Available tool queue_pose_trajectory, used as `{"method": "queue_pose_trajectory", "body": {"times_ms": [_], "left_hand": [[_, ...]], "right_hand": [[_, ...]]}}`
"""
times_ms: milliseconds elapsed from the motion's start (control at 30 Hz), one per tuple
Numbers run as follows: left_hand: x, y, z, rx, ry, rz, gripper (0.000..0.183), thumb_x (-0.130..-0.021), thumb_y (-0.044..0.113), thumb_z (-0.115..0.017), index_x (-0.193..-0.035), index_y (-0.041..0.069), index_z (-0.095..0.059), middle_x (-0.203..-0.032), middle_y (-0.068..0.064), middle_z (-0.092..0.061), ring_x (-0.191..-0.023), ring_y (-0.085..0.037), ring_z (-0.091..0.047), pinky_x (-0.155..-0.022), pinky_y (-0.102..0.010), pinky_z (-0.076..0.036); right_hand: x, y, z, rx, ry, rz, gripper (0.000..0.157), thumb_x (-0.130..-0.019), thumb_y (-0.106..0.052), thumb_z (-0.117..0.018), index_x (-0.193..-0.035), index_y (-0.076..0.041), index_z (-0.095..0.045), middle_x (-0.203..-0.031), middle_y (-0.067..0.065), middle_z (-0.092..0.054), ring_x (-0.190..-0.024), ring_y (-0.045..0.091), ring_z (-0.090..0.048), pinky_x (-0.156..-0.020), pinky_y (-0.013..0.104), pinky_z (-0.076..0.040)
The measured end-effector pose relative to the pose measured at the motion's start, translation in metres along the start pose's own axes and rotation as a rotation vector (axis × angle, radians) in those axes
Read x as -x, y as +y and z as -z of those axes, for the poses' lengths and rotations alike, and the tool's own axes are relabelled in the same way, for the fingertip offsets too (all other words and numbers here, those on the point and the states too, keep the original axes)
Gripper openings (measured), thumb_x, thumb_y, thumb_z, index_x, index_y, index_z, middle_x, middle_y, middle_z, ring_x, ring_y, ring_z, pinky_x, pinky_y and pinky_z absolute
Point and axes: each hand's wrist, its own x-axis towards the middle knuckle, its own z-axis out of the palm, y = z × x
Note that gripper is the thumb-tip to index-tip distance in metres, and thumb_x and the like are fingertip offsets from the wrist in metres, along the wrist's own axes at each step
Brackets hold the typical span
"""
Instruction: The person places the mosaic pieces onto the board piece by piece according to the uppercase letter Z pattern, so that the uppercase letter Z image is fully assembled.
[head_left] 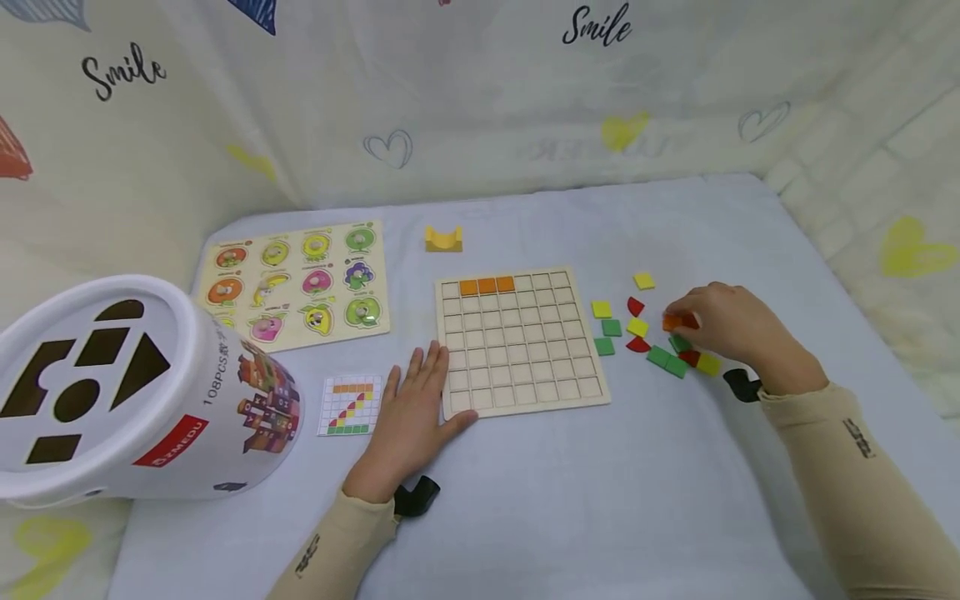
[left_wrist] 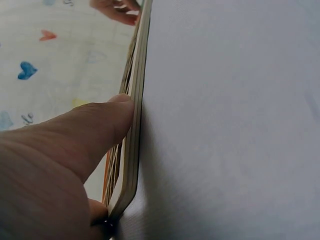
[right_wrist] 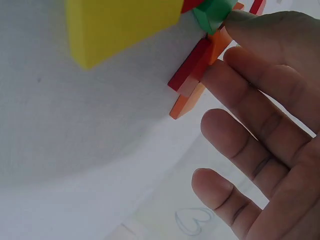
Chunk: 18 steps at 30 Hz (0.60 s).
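A white bucket (head_left: pixel 180 400) partly hides the fruit board (head_left: pixel 296 287) near the grid (head_left: pixel 525 354).

orange tile (head_left: pixel 670 322) partly hidden by right fingers (head_left: pixel 692 298), white bucket (head_left: pixel 187 387) cropped left

Matt wooden grid board (head_left: pixel 522 342)

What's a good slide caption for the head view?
Left hand rests against the grid board, three orange tiles in its top row; right hand reaches among loose colored tiles.
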Motion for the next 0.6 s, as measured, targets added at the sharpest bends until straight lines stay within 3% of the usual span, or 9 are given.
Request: {"method": "queue_pose_trajectory", "body": {"times_ms": [333, 600], "left_hand": [[0.001, 0.000, -0.002, 0.000, 0.009, 0.000, 0.102, -0.092, 0.058, -0.071, -0.166, 0.009, -0.021, -0.176, -0.007, -0.015, -0.165, -0.033, -0.010, -0.131, -0.061, -0.008], [-0.001, -0.001, -0.003, -0.010, 0.016, 0.002, 0.102, -0.092, 0.058, -0.071, -0.166, 0.009, -0.022, -0.176, -0.007, -0.016, -0.165, -0.033, -0.010, -0.131, -0.061, -0.009]], "right_hand": [[-0.005, -0.003, -0.002, 0.059, 0.038, 0.041, 0.030, -0.083, -0.009, -0.081, -0.112, -0.006, -0.079, -0.107, 0.018, -0.075, -0.094, 0.035, -0.062, -0.085, 0.055, -0.054], [-0.018, -0.021, 0.000, 0.040, 0.084, 0.106, 0.023, -0.084, -0.011, -0.082, -0.107, -0.008, -0.080, -0.103, 0.011, -0.077, -0.095, 0.031, -0.061, -0.086, 0.051, -0.052]]}}
